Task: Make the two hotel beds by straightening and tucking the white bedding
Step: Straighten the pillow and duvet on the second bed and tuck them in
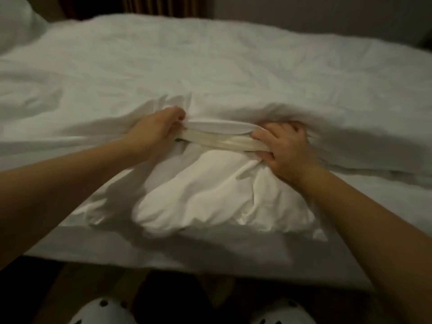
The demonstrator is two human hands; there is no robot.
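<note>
At the bed's near edge lies a bunched lump of white bedding (210, 197). Just beyond, the left hand (159, 129) and right hand (282, 146), apart, each clench an end of a cream fabric band (215, 140). Better to pull it taut before tucking; the wrinkled white duvet (210, 61) behind needs smoothing.

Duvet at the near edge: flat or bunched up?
Bunched: the duvet bulges in a wad, while the left hand and right hand grip a fabric band stretched above it.

The room is dim. A striped curtain (161, 5) hangs beside a plain grey wall (304, 12). Brown floor (77, 288) lies below.
</note>
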